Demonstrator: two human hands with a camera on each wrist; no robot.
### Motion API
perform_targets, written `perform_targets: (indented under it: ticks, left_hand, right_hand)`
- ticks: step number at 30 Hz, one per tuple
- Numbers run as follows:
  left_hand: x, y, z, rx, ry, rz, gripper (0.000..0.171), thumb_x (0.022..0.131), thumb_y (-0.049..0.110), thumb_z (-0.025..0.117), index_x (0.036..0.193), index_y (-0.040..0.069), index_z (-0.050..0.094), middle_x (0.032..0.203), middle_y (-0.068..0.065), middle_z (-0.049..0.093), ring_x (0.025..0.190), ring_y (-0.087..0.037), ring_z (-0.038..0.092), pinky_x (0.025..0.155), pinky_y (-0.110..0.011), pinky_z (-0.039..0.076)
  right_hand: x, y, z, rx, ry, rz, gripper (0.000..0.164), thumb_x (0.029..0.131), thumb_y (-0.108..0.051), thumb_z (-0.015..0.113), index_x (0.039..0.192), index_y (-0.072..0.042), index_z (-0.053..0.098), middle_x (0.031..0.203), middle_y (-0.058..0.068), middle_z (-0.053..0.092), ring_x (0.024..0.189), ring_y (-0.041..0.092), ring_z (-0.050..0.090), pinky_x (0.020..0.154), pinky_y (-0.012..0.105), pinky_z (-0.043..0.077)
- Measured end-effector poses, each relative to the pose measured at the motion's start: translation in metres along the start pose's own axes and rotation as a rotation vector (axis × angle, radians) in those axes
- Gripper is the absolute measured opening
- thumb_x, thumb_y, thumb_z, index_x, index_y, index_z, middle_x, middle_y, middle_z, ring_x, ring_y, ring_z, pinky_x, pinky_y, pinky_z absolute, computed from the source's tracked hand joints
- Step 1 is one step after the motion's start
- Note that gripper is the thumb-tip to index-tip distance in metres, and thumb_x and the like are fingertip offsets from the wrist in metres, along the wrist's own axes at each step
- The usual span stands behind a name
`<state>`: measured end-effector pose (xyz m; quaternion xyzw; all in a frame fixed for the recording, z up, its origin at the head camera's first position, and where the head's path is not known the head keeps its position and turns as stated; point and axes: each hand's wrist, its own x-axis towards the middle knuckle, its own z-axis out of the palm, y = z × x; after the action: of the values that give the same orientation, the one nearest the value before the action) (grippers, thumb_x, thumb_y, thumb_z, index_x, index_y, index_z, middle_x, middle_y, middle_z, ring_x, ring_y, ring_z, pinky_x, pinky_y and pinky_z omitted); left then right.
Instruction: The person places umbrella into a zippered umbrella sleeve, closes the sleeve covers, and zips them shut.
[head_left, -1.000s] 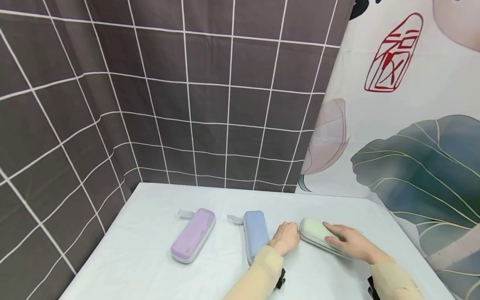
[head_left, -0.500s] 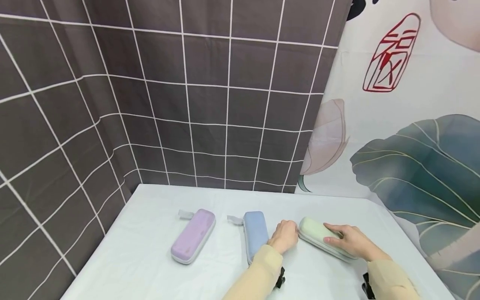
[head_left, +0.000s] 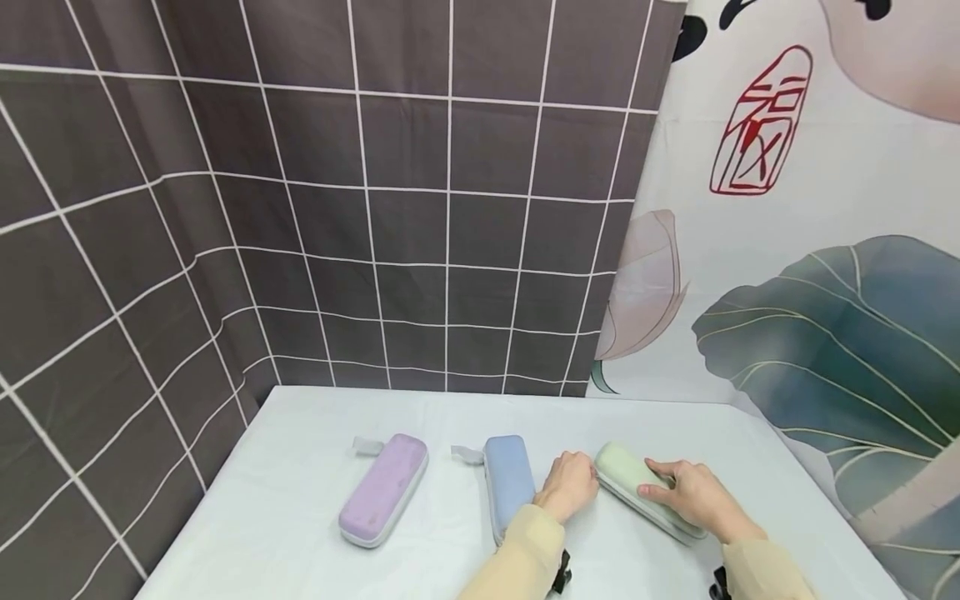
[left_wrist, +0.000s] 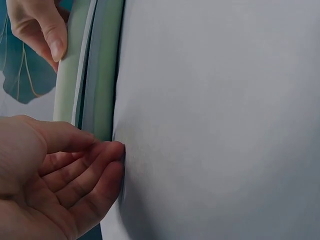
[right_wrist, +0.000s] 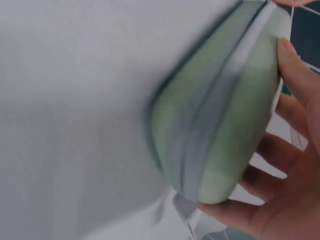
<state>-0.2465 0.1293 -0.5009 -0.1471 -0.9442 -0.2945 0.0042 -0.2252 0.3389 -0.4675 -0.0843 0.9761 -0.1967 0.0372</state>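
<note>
A pale green zippered case (head_left: 628, 473) lies slanted on the white-covered table. My right hand (head_left: 693, 498) grips it from above; the thumb and spread fingers are around its body in the right wrist view. At the case's far left end, my left hand (head_left: 570, 482) pinches the zipper edge with thumb and fingertips. Whatever small pull may be there is hidden by the fingers. In the left wrist view, a narrow dark gap runs along the green case's zipper (left_wrist: 86, 65), above the left fingers (left_wrist: 102, 170). A grey strap (right_wrist: 185, 207) shows by the right hand's end.
Left of my left forearm lies a blue zippered case (head_left: 508, 479) with a grey loop, partly behind the sleeve. Further left is a purple zippered case (head_left: 384, 492) with a similar loop. A dark gridded cloth (head_left: 405, 208) hangs behind the table (head_left: 315, 450).
The head view has tilted slightly, so the table sits lower in it. Both hands stay at the green case; the right wrist has drawn a little inward. The other cases lie still.
</note>
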Motion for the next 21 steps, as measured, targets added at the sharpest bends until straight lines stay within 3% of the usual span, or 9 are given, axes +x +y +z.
perform_targets:
  ticks: [10,21]
  left_hand:
    - [0.001,0.005,0.003,0.052,0.021,0.020,0.028,0.087,0.007,0.066,0.061,0.013,0.059,0.057,0.003,0.053,0.049,-0.008,0.043,0.047,-0.023,0.039]
    - [0.000,0.013,0.011,0.102,0.029,0.050,0.029,0.091,0.012,0.065,0.063,0.013,0.060,0.060,0.002,0.055,0.052,-0.006,0.045,0.051,-0.022,0.040]
  right_hand:
    - [-0.008,-0.008,0.007,-0.042,0.084,0.024,0.072,0.085,-0.055,0.067,0.130,0.000,0.059,0.118,0.033,0.060,0.101,0.049,0.060,0.081,0.061,0.046]
    - [-0.010,-0.020,0.013,-0.083,0.112,0.113,0.076,0.086,-0.058,0.064,0.131,0.003,0.057,0.120,0.032,0.059,0.093,0.049,0.061,0.071,0.059,0.048]
